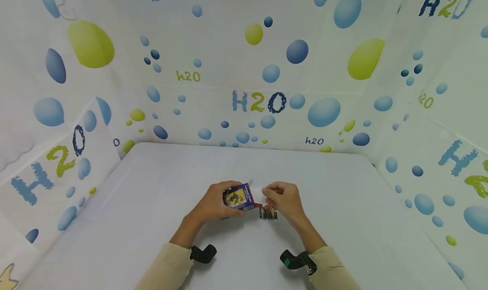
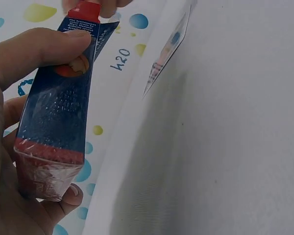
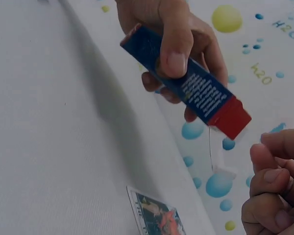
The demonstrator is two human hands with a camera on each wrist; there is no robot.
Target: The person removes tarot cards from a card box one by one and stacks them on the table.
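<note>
One box [image 1: 237, 196] — left hand [image 1: 214, 202] grips it | right hand [image 1: 286, 199] — fingers curled, cannot tell if pinching | card [image 1: 268, 214] nearby

Left hand [image 3: 176, 29] gripping a blue box [image 3: 201, 95], red flap [image 3: 232, 120] near right hand's [image 3: 277, 186] curled fingers, picture card [image 3: 159, 215] below, spotted backdrop [image 3: 250, 93]

We see a dk blue box [image 1: 235, 197] w/ red flap [image 3: 231, 120] & yellow pic panel; white-bordered card [image 1: 268, 214] w/ multicol. print; white worktop [image 1: 152, 188]; white backdrop [image 1: 225, 44] w/ blue & lime-green spots plus H2O lettering; beige sleeves [image 1: 167, 264]; blk wrist mounts [image 1: 203, 254].
</note>
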